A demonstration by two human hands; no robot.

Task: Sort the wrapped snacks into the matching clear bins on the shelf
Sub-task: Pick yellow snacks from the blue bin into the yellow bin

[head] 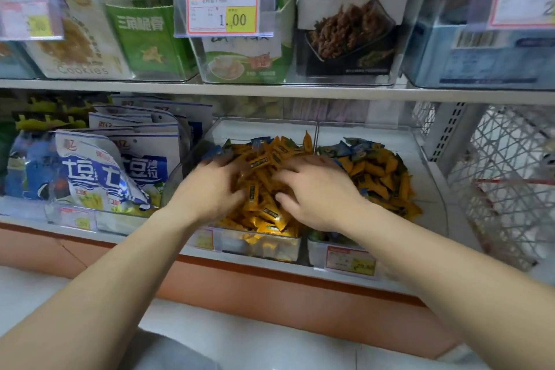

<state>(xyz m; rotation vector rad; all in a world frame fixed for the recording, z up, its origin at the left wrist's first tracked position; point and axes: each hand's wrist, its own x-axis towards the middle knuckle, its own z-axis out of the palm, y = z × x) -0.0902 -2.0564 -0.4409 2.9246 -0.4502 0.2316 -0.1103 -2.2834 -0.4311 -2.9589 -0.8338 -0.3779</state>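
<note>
Two clear bins are set side by side at the front edge of the lower shelf (240, 261). The left bin (261, 245) is heaped with small orange-wrapped snacks (264, 210). In the right bin (432, 189), orange wrappers (384, 177) are piled with blue-green wrappers (357, 149) at the rear.

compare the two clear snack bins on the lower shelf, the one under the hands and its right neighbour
The clear plastic bin under the hands holds mostly orange wrapped snacks; the clear plastic bin to its right mixes orange with blue-green wrappers. The left hand and right hand reach onto the first bin's pile, not the right bin's. Both bins carry front price labels.
</note>
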